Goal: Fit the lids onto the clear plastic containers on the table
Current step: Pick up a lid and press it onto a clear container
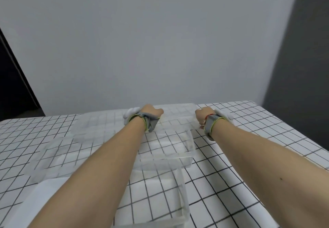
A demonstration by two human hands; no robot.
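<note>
Clasping a clear flat plastic lid [178, 116] in curled left hand [151, 113] and right hand [202, 116] (fingertips blurred) — no lid fitted yet; clear boxy containers [189, 144] sit open.

Clear glossy plastic containers [165, 149]; seemingly cloth table [249, 156].

From 2 to 5 o'clock I have open surface [258, 165], bare checked cloth where a hand could pass freely. The middle is crowded: a clear container [170, 147] sits at centre, a nearer container [160, 201] lies just beside it at 6 o'clock, and blurred clear boxes [58, 156] fill 8 to 10 o'clock. At 12 o'clock a far clear box [178, 114] spans the gap between my left hand [151, 113] and right hand [203, 116], and the wall [160, 41] rises behind the far edge, closing that side
</note>
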